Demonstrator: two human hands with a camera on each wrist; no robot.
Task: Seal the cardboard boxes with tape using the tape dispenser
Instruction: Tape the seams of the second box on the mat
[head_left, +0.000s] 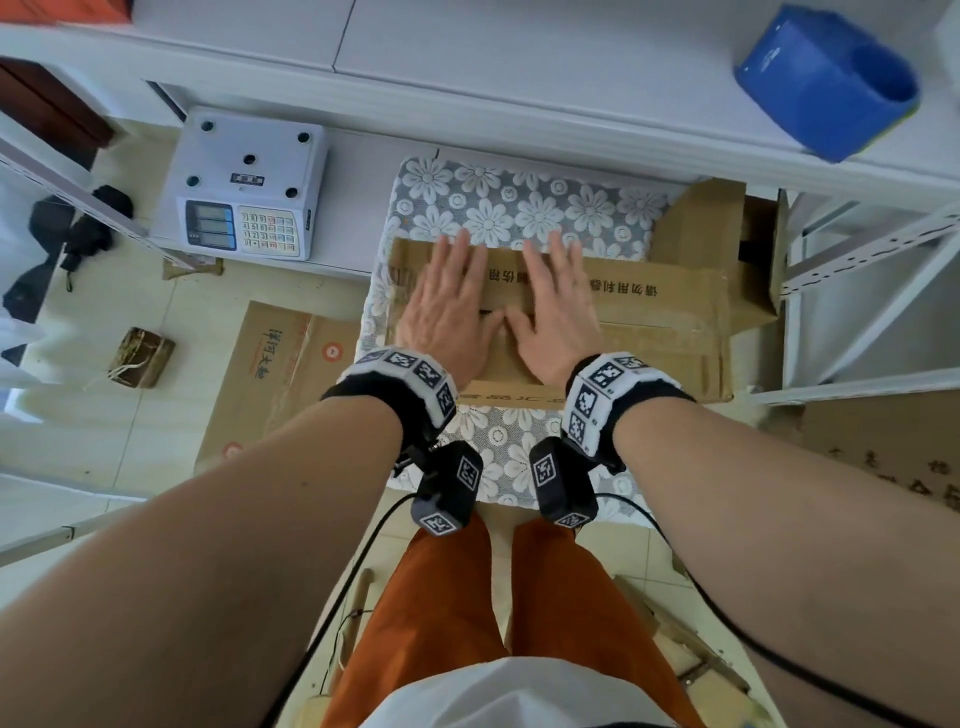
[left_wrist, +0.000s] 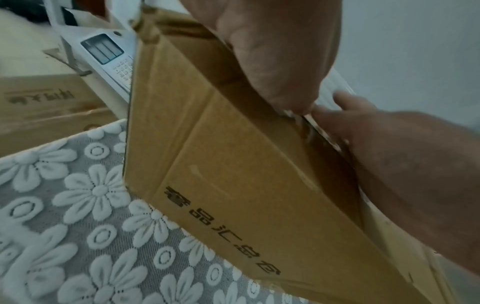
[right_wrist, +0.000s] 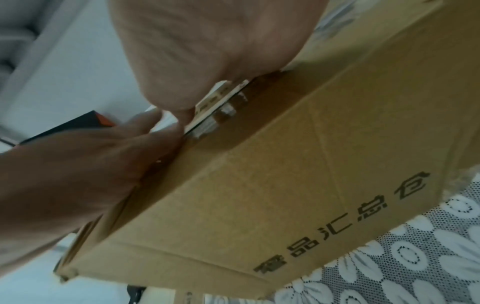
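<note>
Cardboard box (head_left: 649, 322) positioned on lace-covered table (head_left: 519, 208), occupying its centre and right portion, long axis running left to right. Left hand (head_left: 447, 306) and right hand (head_left: 553, 306) laid flat, palms down, on top flaps at left end of box, fingers extended toward far edge and slightly spread, thumbs nearly meeting over the flap seam. No object gripped in either hand. Printed characters visible on top flap and on near side wall (left_wrist: 221, 226). In wrist views, thumbs pressed at the seam, where flap edges (right_wrist: 215, 109) show slightly raised. Right end flap (head_left: 711, 228) standing open, tilted upward. Blue tape dispenser (head_left: 826, 83) resting on white shelf (head_left: 519, 62) at far right, well apart from both hands. Electronic scale (head_left: 244, 187) located left of table. Flattened carton (head_left: 280, 364) lying on floor at near left.
</note>
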